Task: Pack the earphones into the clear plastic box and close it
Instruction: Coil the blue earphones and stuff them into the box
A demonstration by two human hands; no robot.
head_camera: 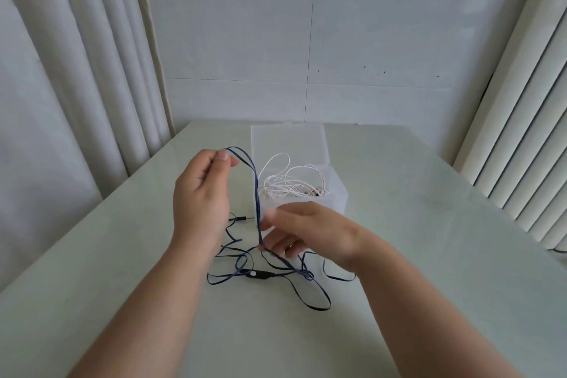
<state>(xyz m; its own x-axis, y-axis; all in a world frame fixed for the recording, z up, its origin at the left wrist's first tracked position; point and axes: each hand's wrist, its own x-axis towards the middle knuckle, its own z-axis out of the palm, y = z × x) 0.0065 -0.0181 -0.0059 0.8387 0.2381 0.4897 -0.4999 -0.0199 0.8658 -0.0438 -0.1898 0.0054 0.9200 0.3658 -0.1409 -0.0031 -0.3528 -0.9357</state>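
Note:
A clear plastic box (336, 193) stands open at the table's middle, its lid (288, 141) tipped up behind it. White earphones (288, 184) lie coiled inside. A dark blue flat-cable earphone set (276, 273) sprawls on the table in front of the box, with its inline remote (259, 275) and jack plug (242, 218) showing. My left hand (199, 196) is raised and pinches a loop of the blue cable at its top. My right hand (303, 233) holds the same cable lower down, in front of the box. The blue earbuds are hidden.
The pale table (429, 255) reaches back to a white tiled wall. Curtains (76, 70) hang at the left; vertical slats (527, 132) stand at the right. A dark cable end (560, 251) shows at the right edge.

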